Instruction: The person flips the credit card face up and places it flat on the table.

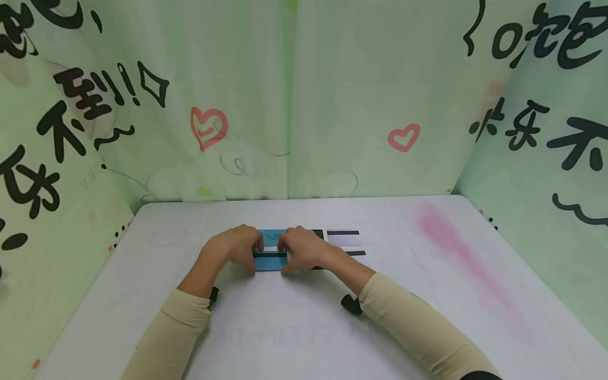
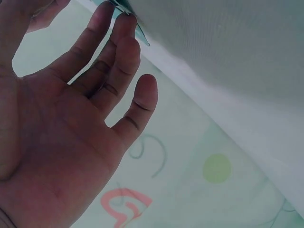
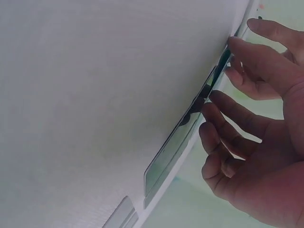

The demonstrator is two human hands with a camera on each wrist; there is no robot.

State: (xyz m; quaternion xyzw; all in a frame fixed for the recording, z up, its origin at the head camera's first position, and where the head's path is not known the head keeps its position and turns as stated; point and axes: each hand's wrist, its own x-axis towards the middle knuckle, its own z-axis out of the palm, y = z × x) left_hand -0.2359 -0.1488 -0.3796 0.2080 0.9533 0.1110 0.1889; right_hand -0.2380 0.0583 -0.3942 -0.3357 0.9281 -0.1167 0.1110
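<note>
Both hands are over flat cards on a white table. A blue card [image 1: 271, 264] with a black stripe lies between them. My left hand [image 1: 233, 245] grips its left end, thumb at the near edge and a finger at the far edge. At its right end my right hand [image 1: 306, 248] pinches it the same way; the right wrist view shows thumb and forefinger at a teal card edge [image 3: 221, 66]. Just behind lies another blue card [image 1: 273, 237] with large lettering. Black card parts [image 1: 317, 233] show past my right hand, which hides the rest.
To the right of my right hand lie a white card [image 1: 344, 239] with a black stripe and a second striped white card [image 1: 358, 257], partly covered by that hand. The table [image 1: 266, 338] has a pink stain on its right. Printed green curtains [image 1: 332, 105] stand around it.
</note>
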